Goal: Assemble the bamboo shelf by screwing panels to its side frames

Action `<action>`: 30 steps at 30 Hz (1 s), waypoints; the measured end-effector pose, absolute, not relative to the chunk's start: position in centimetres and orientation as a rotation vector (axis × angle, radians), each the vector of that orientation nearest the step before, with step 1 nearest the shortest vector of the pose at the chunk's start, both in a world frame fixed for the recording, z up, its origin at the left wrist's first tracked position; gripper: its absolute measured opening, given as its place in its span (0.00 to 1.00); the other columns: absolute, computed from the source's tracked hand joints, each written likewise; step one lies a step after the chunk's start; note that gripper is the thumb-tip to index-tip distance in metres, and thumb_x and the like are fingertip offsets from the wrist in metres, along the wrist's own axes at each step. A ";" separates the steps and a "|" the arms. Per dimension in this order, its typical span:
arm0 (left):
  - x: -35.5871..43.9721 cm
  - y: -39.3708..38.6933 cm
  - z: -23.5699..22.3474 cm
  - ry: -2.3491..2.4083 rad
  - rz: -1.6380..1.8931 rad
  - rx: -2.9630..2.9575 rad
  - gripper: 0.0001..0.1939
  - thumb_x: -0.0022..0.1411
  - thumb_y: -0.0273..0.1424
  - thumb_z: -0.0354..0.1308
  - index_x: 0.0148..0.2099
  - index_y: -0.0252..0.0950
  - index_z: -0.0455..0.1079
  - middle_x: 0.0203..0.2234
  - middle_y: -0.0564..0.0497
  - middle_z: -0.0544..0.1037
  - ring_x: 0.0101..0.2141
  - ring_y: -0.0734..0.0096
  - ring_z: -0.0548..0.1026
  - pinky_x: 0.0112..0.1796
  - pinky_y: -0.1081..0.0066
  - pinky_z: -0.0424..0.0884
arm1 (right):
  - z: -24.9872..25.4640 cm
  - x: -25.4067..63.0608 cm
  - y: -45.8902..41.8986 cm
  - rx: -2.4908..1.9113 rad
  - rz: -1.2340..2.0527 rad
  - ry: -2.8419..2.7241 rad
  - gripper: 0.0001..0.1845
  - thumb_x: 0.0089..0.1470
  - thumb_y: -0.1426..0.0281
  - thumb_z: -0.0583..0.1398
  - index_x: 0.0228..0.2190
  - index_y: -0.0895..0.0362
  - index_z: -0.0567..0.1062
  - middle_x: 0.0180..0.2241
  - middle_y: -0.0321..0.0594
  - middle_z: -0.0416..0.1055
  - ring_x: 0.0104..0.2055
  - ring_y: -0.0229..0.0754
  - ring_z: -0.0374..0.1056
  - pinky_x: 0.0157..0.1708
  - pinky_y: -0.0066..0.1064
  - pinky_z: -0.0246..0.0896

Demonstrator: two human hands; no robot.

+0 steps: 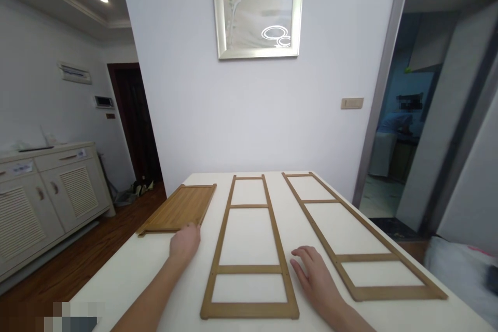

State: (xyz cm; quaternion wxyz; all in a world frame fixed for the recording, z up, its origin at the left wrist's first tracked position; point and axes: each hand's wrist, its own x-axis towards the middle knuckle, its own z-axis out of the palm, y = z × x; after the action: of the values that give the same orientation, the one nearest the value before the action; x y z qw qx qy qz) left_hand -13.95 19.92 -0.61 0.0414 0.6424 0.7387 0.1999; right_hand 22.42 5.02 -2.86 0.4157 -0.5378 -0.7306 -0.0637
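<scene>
A brown slatted wooden panel, perhaps more than one stacked, lies flat on the left of the white table. My left hand is closed on its near right corner, fingers curled over the edge. In the middle lies a ladder-like wooden frame with several crossbars, its narrow end toward the wall. A similar wooden frame lies at an angle on the right. Between the two frames is my right hand, holding nothing, thumb and fingers apart, close to the middle frame's right rail.
The white table reaches the wall, where a framed picture and a switch plate are fixed. A louvred cabinet stands left. Through the right doorway, a person is in another room. A pale bag-like bundle is at right.
</scene>
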 end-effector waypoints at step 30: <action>-6.6 11.9 1.1 0.828 1.326 0.618 0.07 0.58 0.27 0.63 0.30 0.32 0.68 0.23 0.49 0.76 0.21 0.78 0.73 0.22 0.79 0.70 | -1.8 21.8 4.2 -1.398 0.077 -1.750 0.13 0.62 0.61 0.52 0.35 0.54 0.73 0.36 0.44 0.73 0.40 0.48 0.69 0.43 0.43 0.65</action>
State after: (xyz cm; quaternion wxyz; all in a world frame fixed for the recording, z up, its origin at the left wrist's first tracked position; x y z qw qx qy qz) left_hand -6.63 11.93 1.08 0.6670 0.2740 0.3669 0.5877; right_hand 21.78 4.24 -1.84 0.4353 -0.5615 -0.7031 0.0311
